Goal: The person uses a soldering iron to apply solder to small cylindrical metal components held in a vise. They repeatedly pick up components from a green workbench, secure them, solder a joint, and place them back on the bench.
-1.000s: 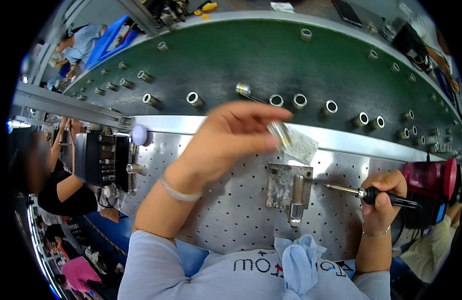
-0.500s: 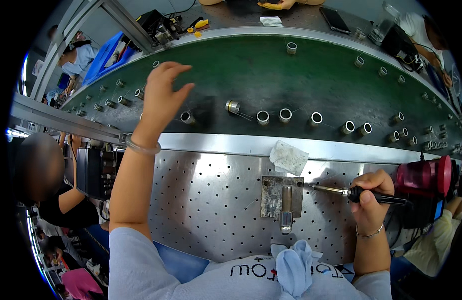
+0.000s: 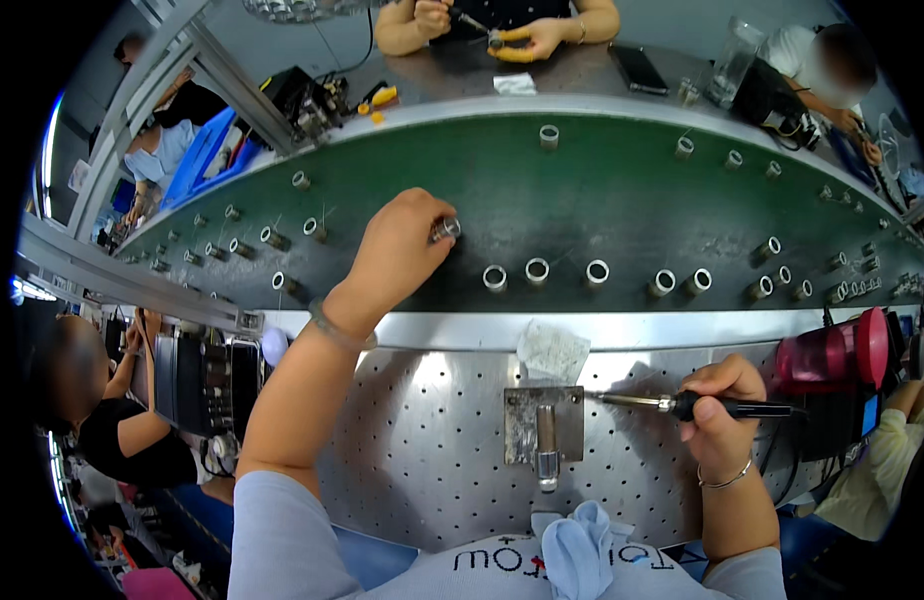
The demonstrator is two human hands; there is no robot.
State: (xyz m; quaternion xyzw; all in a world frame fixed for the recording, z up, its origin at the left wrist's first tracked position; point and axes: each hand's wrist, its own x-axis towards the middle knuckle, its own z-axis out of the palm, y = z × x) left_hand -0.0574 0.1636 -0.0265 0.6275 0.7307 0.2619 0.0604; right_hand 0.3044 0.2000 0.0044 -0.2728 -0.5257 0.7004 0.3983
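My left hand (image 3: 404, 240) reaches over the green belt (image 3: 482, 180), its fingers closed around a short metal sleeve (image 3: 448, 229). In my right hand (image 3: 727, 405) is a soldering iron (image 3: 684, 405) with a black handle. Its metal tip points left, at the right edge of a small square metal plate (image 3: 520, 440). On that plate lies a round metal rod (image 3: 547, 425), with a shinier end toward me. A crumpled white cloth (image 3: 553, 352) sits just beyond the plate. Several upright sleeves (image 3: 537, 271) stand on the belt right of my left hand.
The perforated metal worktop (image 3: 432, 440) lies before me. A red container (image 3: 832, 355) stands at its right. Across the belt, a co-worker's gloved hand (image 3: 527, 45) holds a small part near a phone (image 3: 638, 70). A metal frame (image 3: 222, 70) rises at the left.
My left hand has moved right and nearer, closing on the sleeve that lay on its side. My right hand still holds the soldering iron beside the plate. The whole view has shifted.
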